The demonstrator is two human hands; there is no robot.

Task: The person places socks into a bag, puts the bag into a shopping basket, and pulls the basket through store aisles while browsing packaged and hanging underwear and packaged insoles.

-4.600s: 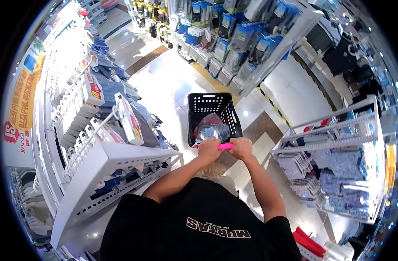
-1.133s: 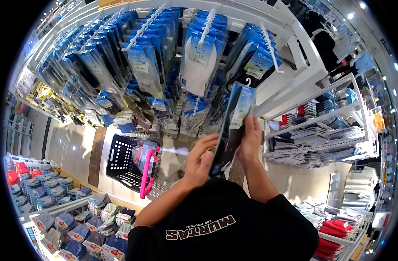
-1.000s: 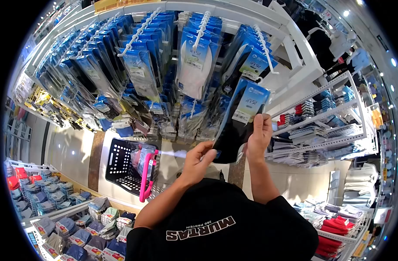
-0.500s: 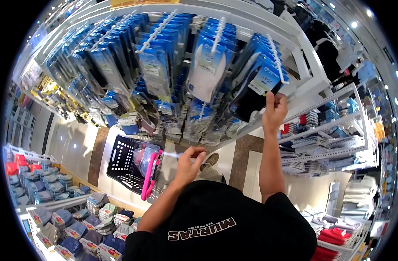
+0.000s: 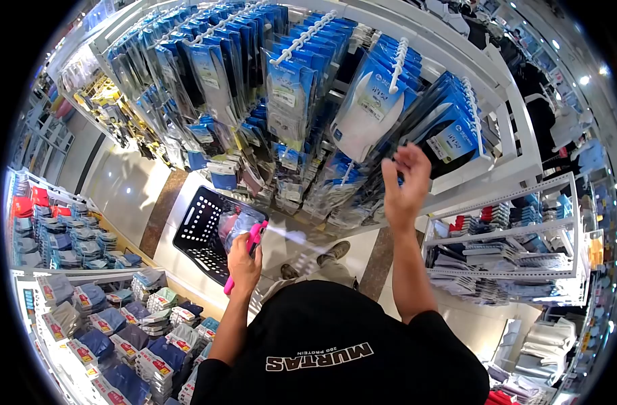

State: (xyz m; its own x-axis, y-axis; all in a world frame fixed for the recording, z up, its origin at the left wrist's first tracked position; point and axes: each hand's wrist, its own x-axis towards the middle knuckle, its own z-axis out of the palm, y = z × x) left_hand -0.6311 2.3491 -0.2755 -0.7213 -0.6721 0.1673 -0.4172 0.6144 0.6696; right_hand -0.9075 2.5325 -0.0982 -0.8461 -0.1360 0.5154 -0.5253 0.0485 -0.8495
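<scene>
My left hand [image 5: 245,262] is at the pink handle [image 5: 256,236] of a black basket [image 5: 204,243], fingers wrapped round it. In the basket lie clear plastic packages [image 5: 235,226]. My right hand [image 5: 407,185] is raised with its fingers apart and slightly curled, holding nothing. It is near the hanging packs, just left of a black item in a blue-topped pack [image 5: 450,143] on the rightmost hook. A pack with a pale item [image 5: 370,111] hangs on the hook to its left.
Rows of blue-topped packs [image 5: 291,88] hang on a white rack [image 5: 517,158] ahead. Folded goods fill a bin [image 5: 109,324] at the lower left. A white shelf unit [image 5: 504,270] with folded items stands at the right. My shoes [image 5: 333,252] show on the tiled floor.
The black-item pack that both hands held earlier hangs on the rightmost hook. My left hand has moved left onto the basket handle. My right hand has drawn back from the pack and opened.
</scene>
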